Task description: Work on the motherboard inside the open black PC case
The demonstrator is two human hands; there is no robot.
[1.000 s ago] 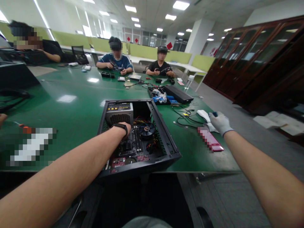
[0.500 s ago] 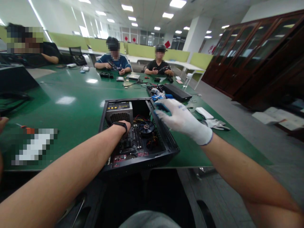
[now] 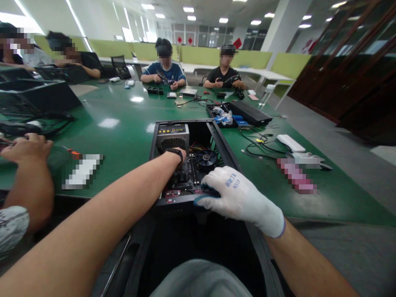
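An open black computer case (image 3: 176,209) lies on the green table in front of me. Inside it I see a power supply (image 3: 173,138) at the far left, a round cooling fan (image 3: 206,158) and the motherboard (image 3: 183,180). My bare left hand (image 3: 181,154), with a dark band on the wrist, reaches into the case beside the power supply; its fingers are hidden. A white glove with blue-green fingertips covers my right hand (image 3: 232,192). It grips the case's near right edge, thumb along the outer front and fingers curled over the rim.
At left, a co-worker's hand (image 3: 29,149) is near an orange-handled tool (image 3: 73,153). Right of the case lie black cables (image 3: 258,145) and a pair of gloves (image 3: 305,158). Behind them is a long black panel (image 3: 250,112). Two people sit across the table (image 3: 123,142).
My right hand has come down from above the case's far right side to its near edge and closed there. My left hand stays inside the case. The view has turned left.
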